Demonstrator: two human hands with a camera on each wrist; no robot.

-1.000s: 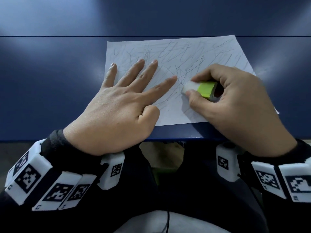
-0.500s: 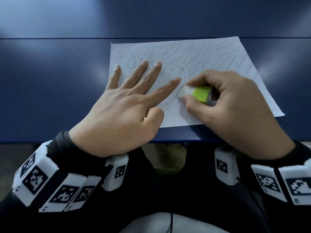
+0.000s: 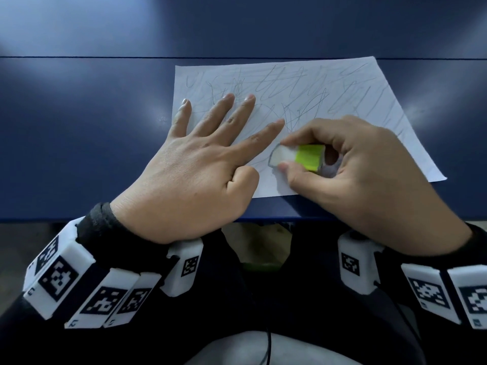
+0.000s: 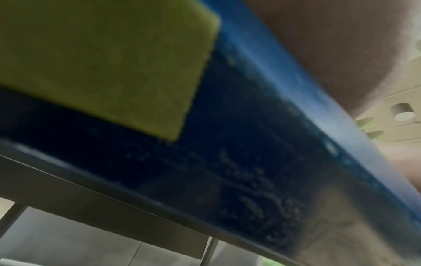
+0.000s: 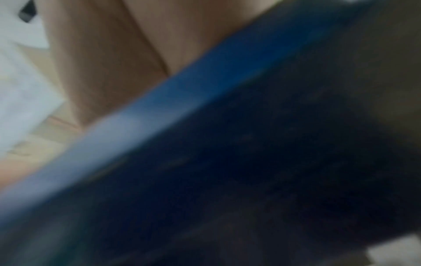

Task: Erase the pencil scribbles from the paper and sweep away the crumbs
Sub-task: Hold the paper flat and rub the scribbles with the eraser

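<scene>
The left hand [image 3: 184,177] lies flat with fingers spread and straight, pressing down the near-left part of the sheet of paper [image 3: 303,83]. The right hand [image 3: 350,175] pinches a white eraser [image 3: 283,155] in a yellow-green sleeve between thumb and forefinger, its bare end on the sheet just beside the left forefinger tip. The eraser looks small, light and slightly rubbery, best held by the stiff sleeve so the soft tip can flex. The paper is thin and limp, lying on the dark blue table [image 3: 79,127] near its front edge; it would likely crease or skid unless held flat close to the rubbing spot. Pencil scribbles [image 3: 311,101] cover most of it. Both wrist views are too blurred to add anything.
</scene>
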